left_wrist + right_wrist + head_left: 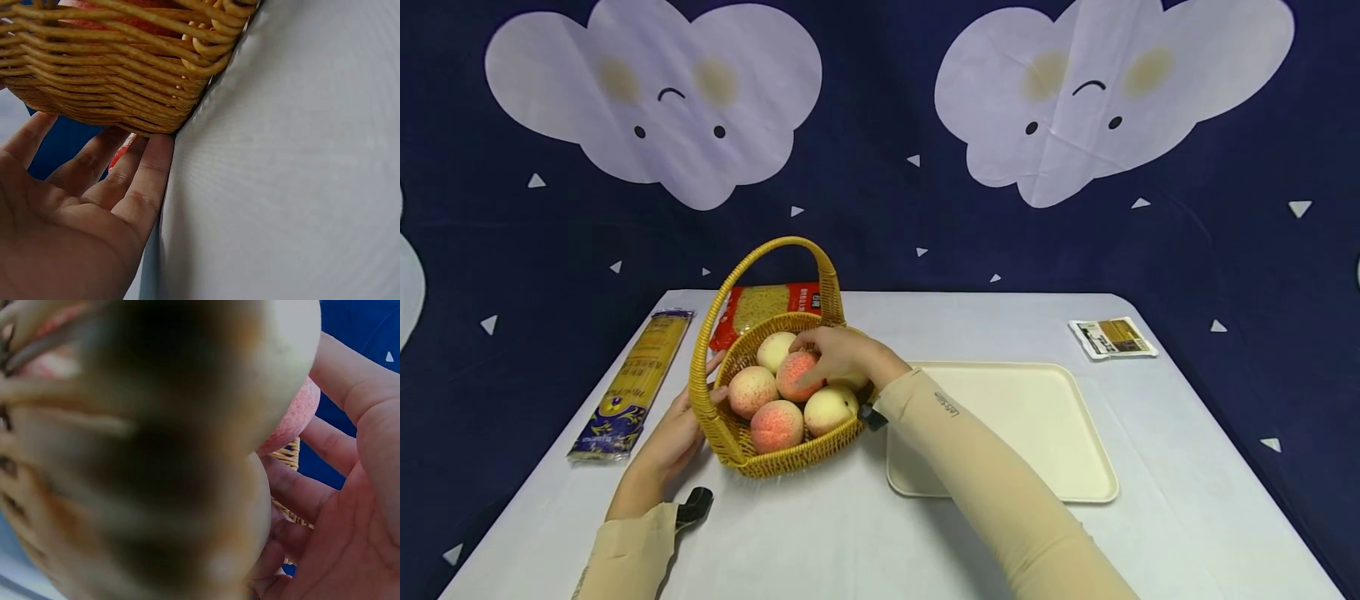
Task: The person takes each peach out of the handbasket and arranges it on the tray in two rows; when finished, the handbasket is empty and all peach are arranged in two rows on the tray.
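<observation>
A yellow wicker basket [790, 461] with a tall handle stands left of the table's middle, holding several peaches, some pale and some red. My right hand [842, 354] reaches in from the right, its thumb and fingers round a red peach [793, 377] among the others. In the right wrist view that peach [294, 419] shows partly behind a pale one, and the basket's near side is blurred. My left hand [673, 433] is at the basket's left side. Its fingers, fairly straight in the left wrist view, touch the wicker wall [112, 87] low down.
A cream tray [1015, 433] lies right of the basket, partly under the right forearm. A long pasta packet [636, 383] lies at the left edge. Behind the basket is a red packet [763, 308]; a small flat packet [1112, 337] sits at the back right.
</observation>
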Available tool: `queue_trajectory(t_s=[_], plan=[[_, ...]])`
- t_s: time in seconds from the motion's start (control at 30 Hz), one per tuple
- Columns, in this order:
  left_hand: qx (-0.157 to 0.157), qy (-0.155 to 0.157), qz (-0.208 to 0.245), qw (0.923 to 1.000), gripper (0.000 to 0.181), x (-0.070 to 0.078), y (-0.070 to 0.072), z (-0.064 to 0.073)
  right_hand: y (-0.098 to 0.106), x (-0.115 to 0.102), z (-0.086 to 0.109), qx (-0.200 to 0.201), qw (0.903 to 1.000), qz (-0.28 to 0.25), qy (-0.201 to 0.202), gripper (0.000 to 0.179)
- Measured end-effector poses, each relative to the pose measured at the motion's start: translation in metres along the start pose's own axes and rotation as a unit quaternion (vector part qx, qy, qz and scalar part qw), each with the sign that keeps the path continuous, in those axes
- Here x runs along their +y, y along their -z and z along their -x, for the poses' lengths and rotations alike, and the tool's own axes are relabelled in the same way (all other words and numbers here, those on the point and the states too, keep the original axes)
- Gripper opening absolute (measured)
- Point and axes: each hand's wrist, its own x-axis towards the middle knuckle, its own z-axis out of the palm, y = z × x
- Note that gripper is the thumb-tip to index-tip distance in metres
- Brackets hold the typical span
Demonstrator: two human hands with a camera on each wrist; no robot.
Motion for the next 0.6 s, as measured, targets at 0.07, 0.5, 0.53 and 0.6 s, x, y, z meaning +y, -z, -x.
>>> queue_trajectory(t_s=[0.07,0.5,0.53,0.6], plan=[[-0.003,-0.006,-0.003,1.0000,0.070,-0.0007,0.0011,0.0000,-0.0001,-0.0002,-0.0008,0.000,1.0000,0.000,0.003,0.060],[-0.002,0.001,-0.014,0.9999,0.070,-0.0018,0.0028,-0.0010,0.0003,0.0008,-0.0026,0.009,0.9993,-0.030,0.021,0.057],[-0.003,0.001,-0.014,0.9999,0.070,-0.0017,0.0029,-0.0010,0.0007,0.0009,-0.0027,0.012,0.9991,-0.034,0.022,0.056],[-0.003,0.002,-0.014,0.9999,0.070,-0.0016,0.0031,-0.0011,0.0022,0.0004,-0.0027,0.018,0.9987,-0.041,0.024,0.056]])
